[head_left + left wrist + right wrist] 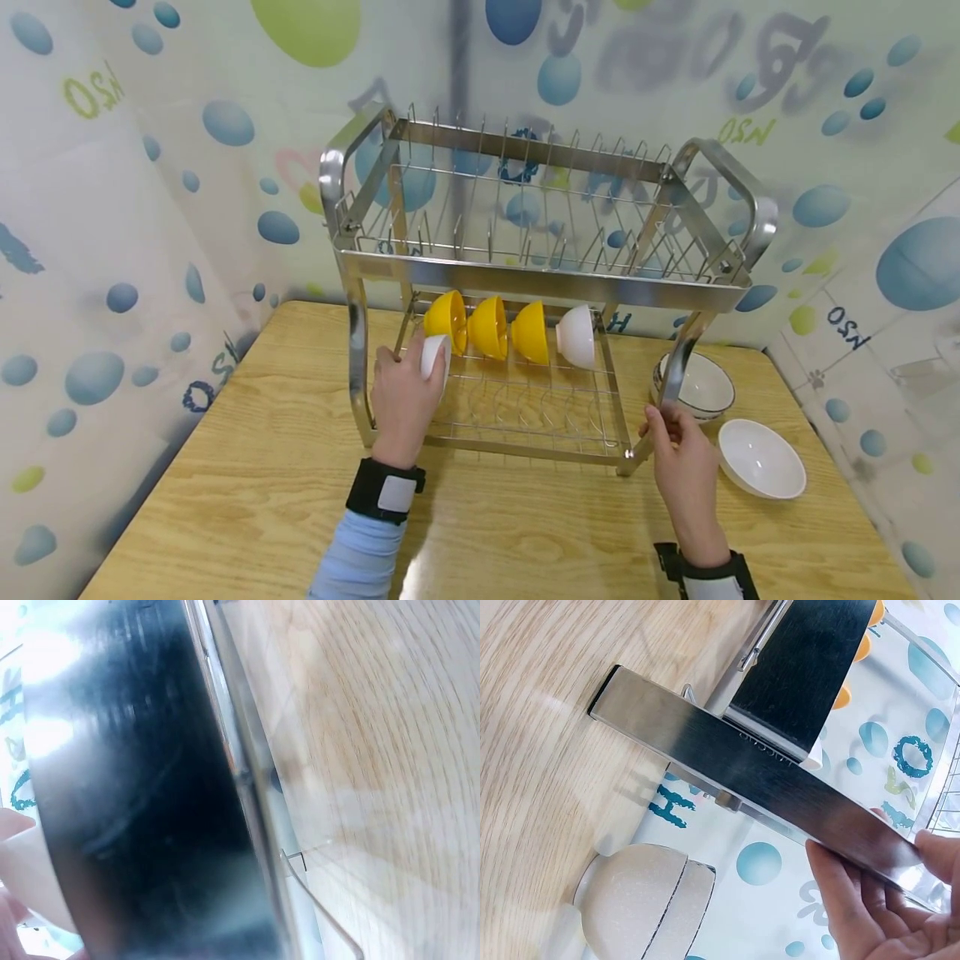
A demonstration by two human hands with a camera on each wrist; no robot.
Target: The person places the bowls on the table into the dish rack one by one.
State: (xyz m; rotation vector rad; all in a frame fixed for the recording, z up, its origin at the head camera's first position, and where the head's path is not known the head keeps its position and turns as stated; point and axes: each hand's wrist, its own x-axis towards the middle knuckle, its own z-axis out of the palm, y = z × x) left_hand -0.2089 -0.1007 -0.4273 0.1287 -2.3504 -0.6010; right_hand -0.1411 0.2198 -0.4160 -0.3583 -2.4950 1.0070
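A two-tier metal dish rack [540, 279] stands on the table. My left hand [405, 396] grips a small white bowl [433, 354] at the left front of the lower tier, the bowl tilted on its side. In the left wrist view a metal bar [150, 787] hides most of that bowl. My right hand [684, 458] pinches the front right leg of the rack, and the right wrist view shows fingers [832, 877] and thumb on either side of this leg [727, 761]. Behind the left hand, three yellow bowls [488, 327] and a white bowl [576, 337] stand on edge in a row.
Right of the rack, a white bowl with a dark rim line [701, 383] and a plain white bowl [762, 458] sit on the wooden table [525, 533]. Upright wire dividers line the upper tier [517, 200]. A patterned curtain [187, 167] surrounds the table.
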